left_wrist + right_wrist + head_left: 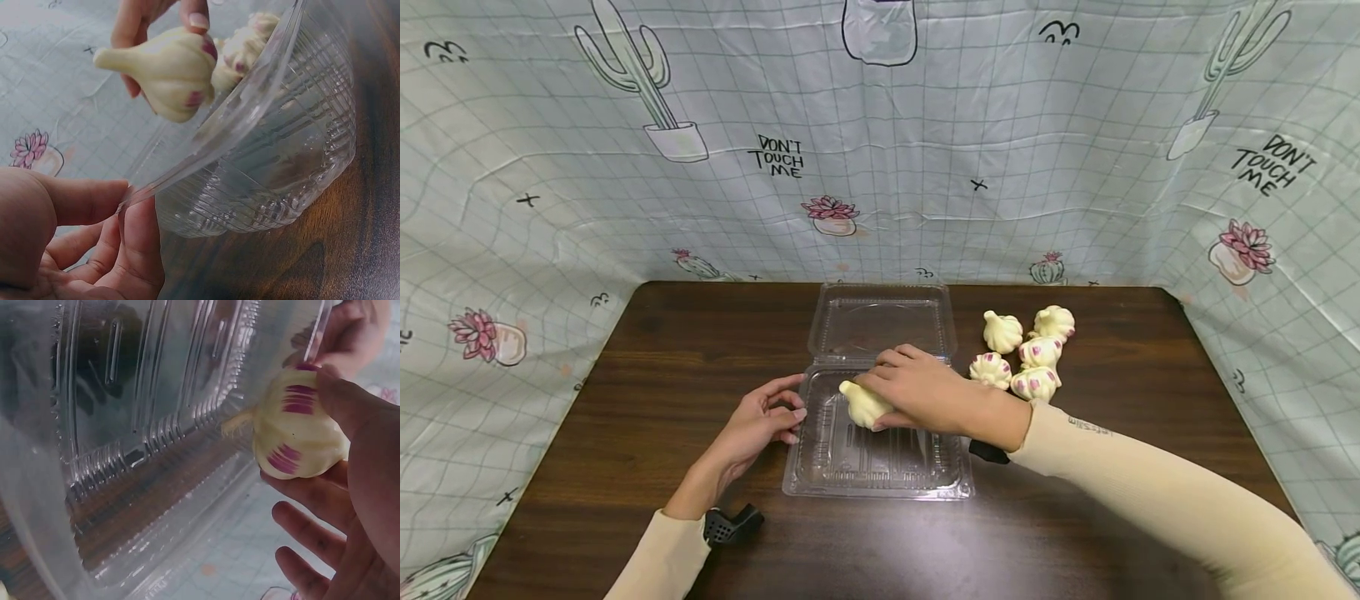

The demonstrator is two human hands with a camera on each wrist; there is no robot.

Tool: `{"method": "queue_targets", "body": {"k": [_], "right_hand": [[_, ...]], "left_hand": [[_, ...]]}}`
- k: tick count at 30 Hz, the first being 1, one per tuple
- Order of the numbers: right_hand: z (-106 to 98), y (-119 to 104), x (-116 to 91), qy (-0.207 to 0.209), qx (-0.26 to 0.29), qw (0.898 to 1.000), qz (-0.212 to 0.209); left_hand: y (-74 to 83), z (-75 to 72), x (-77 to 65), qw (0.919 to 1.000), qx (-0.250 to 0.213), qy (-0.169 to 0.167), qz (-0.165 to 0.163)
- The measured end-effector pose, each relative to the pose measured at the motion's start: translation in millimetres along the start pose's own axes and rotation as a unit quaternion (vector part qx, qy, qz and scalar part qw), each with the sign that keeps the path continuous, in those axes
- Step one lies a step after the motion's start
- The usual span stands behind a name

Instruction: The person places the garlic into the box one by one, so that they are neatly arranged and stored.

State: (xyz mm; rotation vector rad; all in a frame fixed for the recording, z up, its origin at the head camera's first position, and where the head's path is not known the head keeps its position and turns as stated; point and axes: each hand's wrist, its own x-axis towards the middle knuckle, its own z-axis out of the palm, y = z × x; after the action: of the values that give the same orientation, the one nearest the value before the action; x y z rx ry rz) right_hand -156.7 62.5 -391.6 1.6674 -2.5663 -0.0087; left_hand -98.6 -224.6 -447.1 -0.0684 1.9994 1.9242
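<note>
Head view: the garlic bulb (863,407), pinched by the right hand (928,390), should be lowered gently while the clear clamshell (880,490) is steadied, rim pinched by the left hand (756,429).

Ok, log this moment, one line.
left hand: pinching clear plastic clamshell rim | right hand: holding garlic bulb over base | lid: open | other garlic bulbs: on table, clamshell's right

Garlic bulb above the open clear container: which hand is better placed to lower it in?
Probably the right: the right hand holds the garlic bulb over the clear container, while the left hand pinches its rim and seems better suited to steadying it.
</note>
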Motion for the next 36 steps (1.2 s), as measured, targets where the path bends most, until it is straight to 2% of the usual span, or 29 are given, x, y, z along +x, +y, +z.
{"method": "queue_targets", "body": {"k": [8,16,22,29,36], "right_hand": [[7,-1,8,-0.013,0.005,1.0,-0.011],[15,-3,16,-0.009,-0.003,1.0,-0.026],[21,-5,19,-0.01,-0.016,1.0,-0.02],[27,-8,24,-0.03,-0.003,1.0,-0.01],[30,-11,29,-0.039,-0.012,0.999,-0.009]], "left_hand": [[-0.5,0.5,0.4,1.0,0.002,-0.002,0.0],[-1.1,1.1,0.8,1.0,0.002,-0.001,0.0],[-1.0,1.2,1.2,1.0,0.006,0.003,-0.002],[-1.2,0.7,1.6,1.0,0.009,0.003,-0.003],[-1.7,0.5,2.3,0.9999,0.008,0.005,-0.004]]}}
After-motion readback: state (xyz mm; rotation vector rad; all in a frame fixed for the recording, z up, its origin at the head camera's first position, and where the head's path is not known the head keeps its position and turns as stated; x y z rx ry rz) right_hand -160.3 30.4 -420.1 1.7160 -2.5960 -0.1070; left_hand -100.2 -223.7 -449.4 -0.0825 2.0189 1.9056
